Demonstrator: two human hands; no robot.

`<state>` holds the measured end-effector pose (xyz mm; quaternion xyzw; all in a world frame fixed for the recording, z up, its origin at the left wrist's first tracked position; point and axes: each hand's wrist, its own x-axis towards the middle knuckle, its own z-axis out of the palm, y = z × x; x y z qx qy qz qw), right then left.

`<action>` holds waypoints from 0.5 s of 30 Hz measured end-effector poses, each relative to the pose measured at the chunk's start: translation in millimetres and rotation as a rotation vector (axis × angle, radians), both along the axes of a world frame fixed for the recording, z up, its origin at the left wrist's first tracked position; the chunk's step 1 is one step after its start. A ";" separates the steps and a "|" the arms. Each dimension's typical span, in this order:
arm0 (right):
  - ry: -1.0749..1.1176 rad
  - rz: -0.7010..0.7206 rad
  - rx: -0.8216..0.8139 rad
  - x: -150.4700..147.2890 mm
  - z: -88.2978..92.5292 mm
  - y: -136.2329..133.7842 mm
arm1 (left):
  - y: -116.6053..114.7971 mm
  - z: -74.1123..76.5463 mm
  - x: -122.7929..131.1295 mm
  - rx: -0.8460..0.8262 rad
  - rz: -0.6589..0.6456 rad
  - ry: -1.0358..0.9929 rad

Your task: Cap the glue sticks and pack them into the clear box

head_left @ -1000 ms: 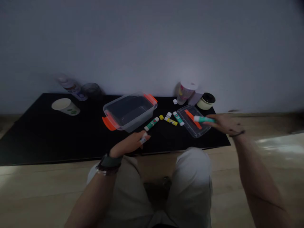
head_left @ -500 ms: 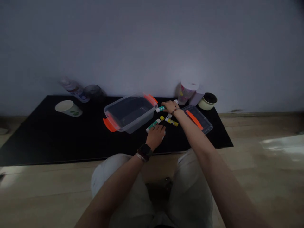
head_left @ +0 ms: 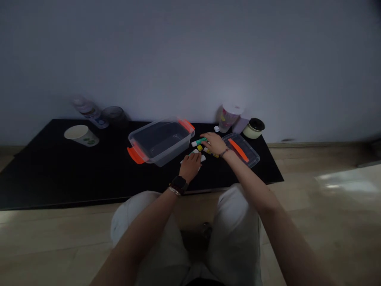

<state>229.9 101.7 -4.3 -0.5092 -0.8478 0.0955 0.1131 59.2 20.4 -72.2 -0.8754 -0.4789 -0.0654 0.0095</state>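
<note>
Seated on a light wood floor (head_left: 50, 238), a person works with knees in pale trousers (head_left: 235, 222) drawn up just short of a low black mat (head_left: 59, 178); a pale patch of light lies on the boards to the right (head_left: 345, 183).

The left hand (head_left: 189, 167), a black watch (head_left: 179, 183) on its wrist, is lowered over white-capped glue sticks (head_left: 195, 151) at the mat's centre, its fingers (head_left: 196, 157) curving down across them. The right hand (head_left: 214, 143), a thin bracelet (head_left: 224, 152) at its wrist, reaches just beyond, its fingers (head_left: 206, 136) at a green-labelled glue stick (head_left: 199, 142). Whether either hand is gripping or merely resting cannot be told. A small yellow cap (head_left: 199, 147) and a yellow-labelled glue stick (head_left: 207, 151) lie among the hands, partly hidden.

To the left sits a clear plastic storage box (head_left: 159, 139) with orange clip handles (head_left: 135, 155). To the right lies its clear lid (head_left: 241, 150), an orange strip across it.

Along the far edge of the mat stand a printed cup with a white top (head_left: 229, 117), a pale grey card (head_left: 240, 125) and a cream pot with a black rim (head_left: 253, 128). At far left, a paper cup (head_left: 80, 135) lies on its side, near a tipped plastic bottle (head_left: 86, 110) and a dark glass (head_left: 113, 113). A bare, dim, grey-lilac wall (head_left: 190, 51) rises directly behind the mat.
</note>
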 end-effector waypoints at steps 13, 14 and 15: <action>0.102 0.280 -0.307 19.4 -19.7 -198.1 | -42.5 36.4 -18.8 -0.295 0.149 -0.269; 0.078 0.289 -0.316 14.8 -22.0 -206.9 | -50.5 37.7 -22.3 -0.355 0.168 -0.313; 0.043 0.279 -0.314 9.4 -23.9 -214.5 | -58.1 39.1 -26.0 -0.405 0.178 -0.381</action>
